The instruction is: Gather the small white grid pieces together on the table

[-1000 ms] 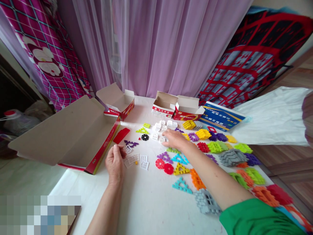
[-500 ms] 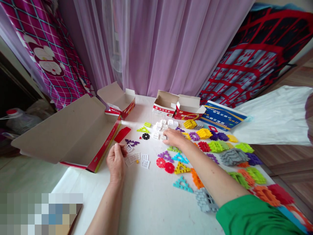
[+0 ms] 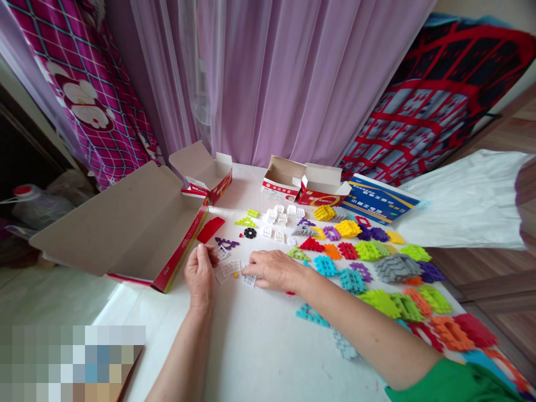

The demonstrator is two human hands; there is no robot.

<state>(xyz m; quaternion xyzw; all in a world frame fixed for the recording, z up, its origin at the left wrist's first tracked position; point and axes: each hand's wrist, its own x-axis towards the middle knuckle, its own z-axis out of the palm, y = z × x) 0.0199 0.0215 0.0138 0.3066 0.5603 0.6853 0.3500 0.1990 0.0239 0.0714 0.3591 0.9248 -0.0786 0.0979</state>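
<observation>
On the white bench [image 3: 259, 346], the left hand [image 3: 200, 277] pinches a small white grid piece [image 3: 220, 252]. The right hand [image 3: 274, 271] lies flat, grip loose and empty, fingertips on flat white grid pieces [image 3: 234, 271]. Gathering seems underway; next calls for fine pinching. More white pieces [image 3: 281, 215] lie beyond.

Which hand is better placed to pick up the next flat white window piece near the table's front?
Probably the right hand: its fingertips already rest on the flat white window pieces. The left hand sits beside them, fingers curled at another small white piece.
</observation>
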